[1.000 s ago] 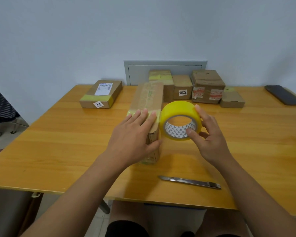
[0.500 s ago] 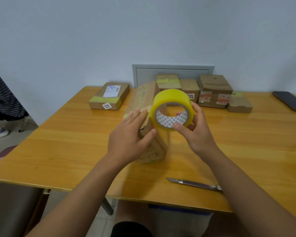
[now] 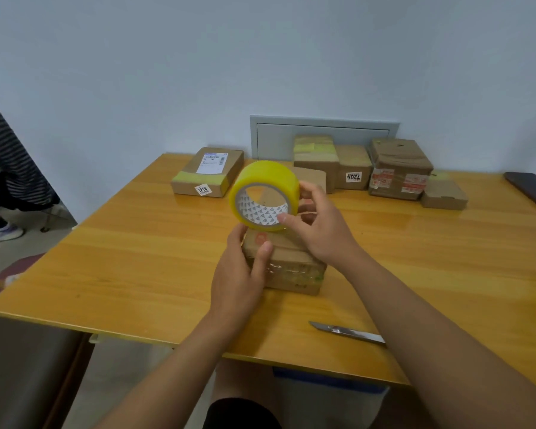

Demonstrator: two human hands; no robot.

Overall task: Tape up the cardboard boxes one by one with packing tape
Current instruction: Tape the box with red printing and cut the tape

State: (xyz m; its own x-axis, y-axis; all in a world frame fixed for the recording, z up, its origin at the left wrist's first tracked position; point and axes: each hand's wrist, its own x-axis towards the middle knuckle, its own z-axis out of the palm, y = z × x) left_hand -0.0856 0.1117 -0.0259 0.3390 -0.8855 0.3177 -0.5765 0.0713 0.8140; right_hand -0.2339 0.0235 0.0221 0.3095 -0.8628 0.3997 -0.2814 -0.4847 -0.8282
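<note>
My right hand [image 3: 319,230] grips a yellow roll of packing tape [image 3: 265,195], holding it just above a long cardboard box [image 3: 287,264] on the wooden table [image 3: 136,261]. My left hand [image 3: 240,274] grips the box's near left end. More boxes [image 3: 399,168] line the far edge.

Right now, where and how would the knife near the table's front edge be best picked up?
Probably pinch the knife across its long sides at mid-body, coming from above. It lies flat and thin on the table, pointed tip to the left, so avoid that end. The right hand, now holding the tape roll, is nearer.
</note>
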